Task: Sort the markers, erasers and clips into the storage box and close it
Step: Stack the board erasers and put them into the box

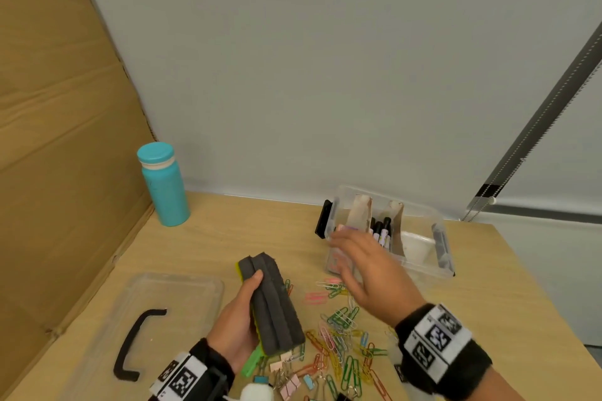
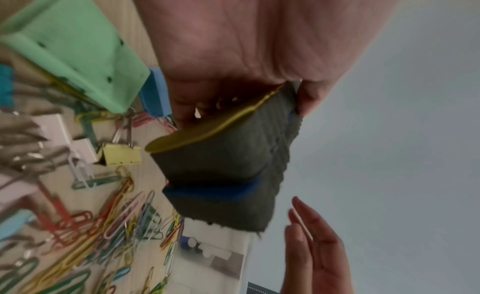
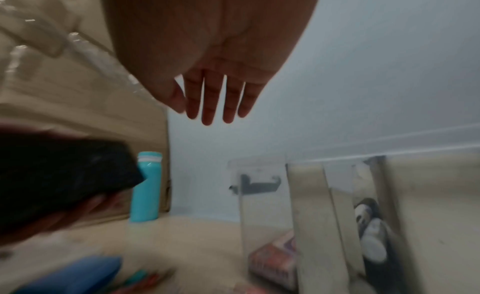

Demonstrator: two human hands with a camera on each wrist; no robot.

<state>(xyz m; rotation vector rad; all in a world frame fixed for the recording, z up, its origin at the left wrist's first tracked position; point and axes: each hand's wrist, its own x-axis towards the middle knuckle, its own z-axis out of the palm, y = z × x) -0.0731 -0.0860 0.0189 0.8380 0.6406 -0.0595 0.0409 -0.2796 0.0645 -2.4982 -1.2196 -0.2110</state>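
Note:
My left hand (image 1: 239, 322) grips a stack of grey felt board erasers (image 1: 272, 303) with yellow and blue backs (image 2: 223, 167), held above the table. My right hand (image 1: 365, 267) hovers flat, fingers straight (image 3: 215, 101), between the erasers and the clear storage box (image 1: 420, 257). The box holds markers (image 1: 382, 233) between cardboard dividers (image 1: 358, 215), and something pink lies in its near-left section. A heap of coloured paper clips (image 1: 342, 335) and binder clips (image 1: 290, 382) is spread on the table under both hands. A green eraser (image 2: 78, 50) lies beside my left wrist.
The clear lid (image 1: 153, 312) with its black handle (image 1: 133, 342) lies at the left. A teal bottle (image 1: 164, 185) stands at the back left by a cardboard wall (image 1: 58, 107). A white object (image 1: 257, 392) sits at the front edge.

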